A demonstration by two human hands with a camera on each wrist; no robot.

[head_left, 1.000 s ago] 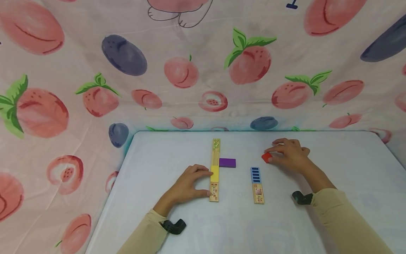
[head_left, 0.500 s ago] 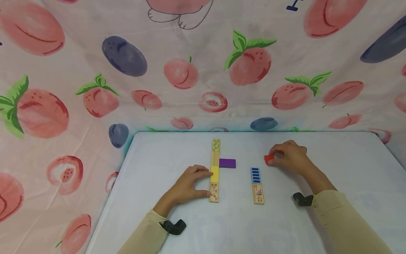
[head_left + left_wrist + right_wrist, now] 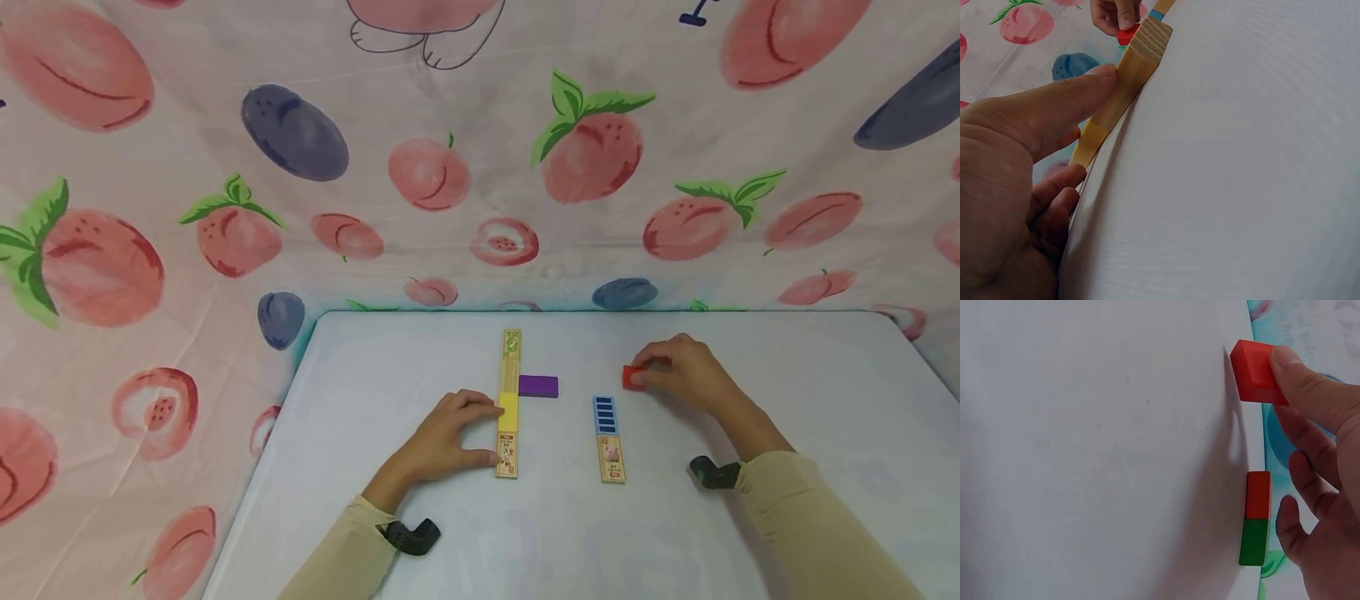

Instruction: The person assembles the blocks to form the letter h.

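Note:
In the head view, domino-like wooden tiles form a straight upright row, printed at both ends and yellow in one section. My left hand lies along the row's left side; its index fingertip touches the yellow section and its thumb the printed lower tile. The left wrist view shows that thumb against the tile's wooden edge. My right hand pinches a small red block between thumb and fingers. Under that hand, a red-and-green tile stands out in the right wrist view; the hand hides it in the head view.
A purple tile lies against the row's right side. Between the hands lies a tile with a blue barred half and a pig picture. The white table ends at a fruit-print cloth behind.
My right hand's fingers have curled in around the red block, which has turned and shifted slightly right. My left hand and the tiles on the table have stayed in place.

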